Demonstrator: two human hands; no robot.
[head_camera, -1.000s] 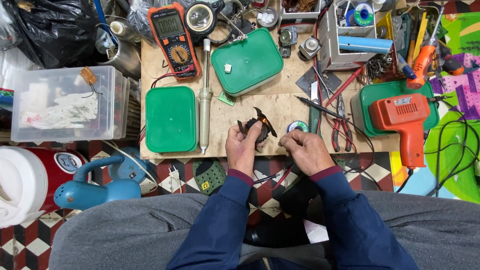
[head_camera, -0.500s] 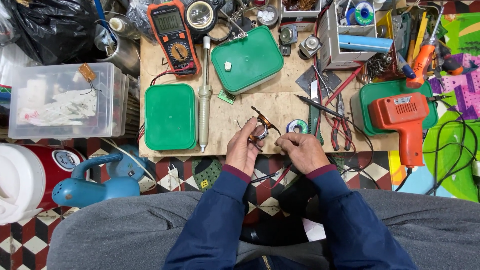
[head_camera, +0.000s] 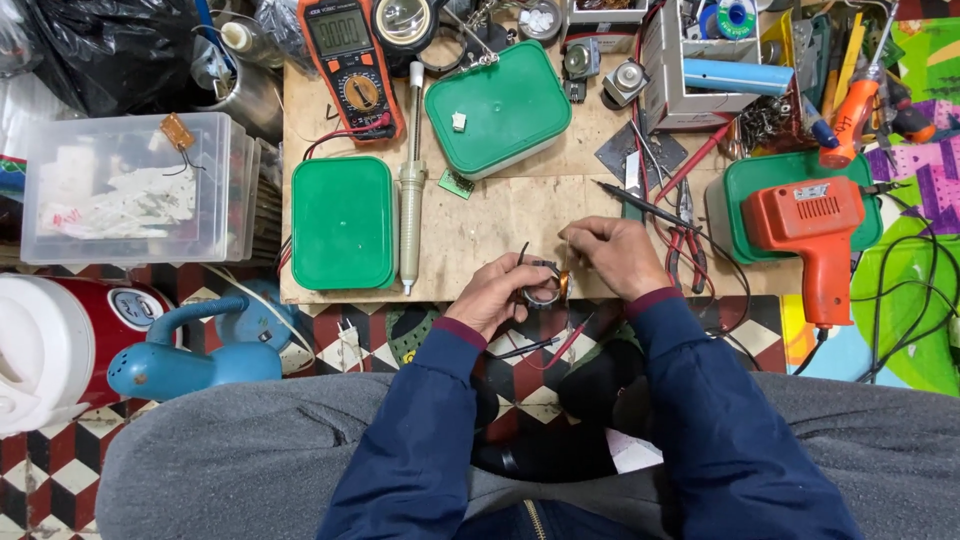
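Cluttered plywood workbench (head_camera: 480, 225) | left hand (head_camera: 497, 297) grips a small wire coil (head_camera: 545, 291) at the bench's near edge | right hand (head_camera: 618, 256) pinches a thin wire, apparently winding | next move calls for steady tension.

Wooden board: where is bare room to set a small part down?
Bare wood lies between the desoldering pump and right hand, below the green box. Crowded around the pliers and orange soldering gun. Left hand holds a small coil.
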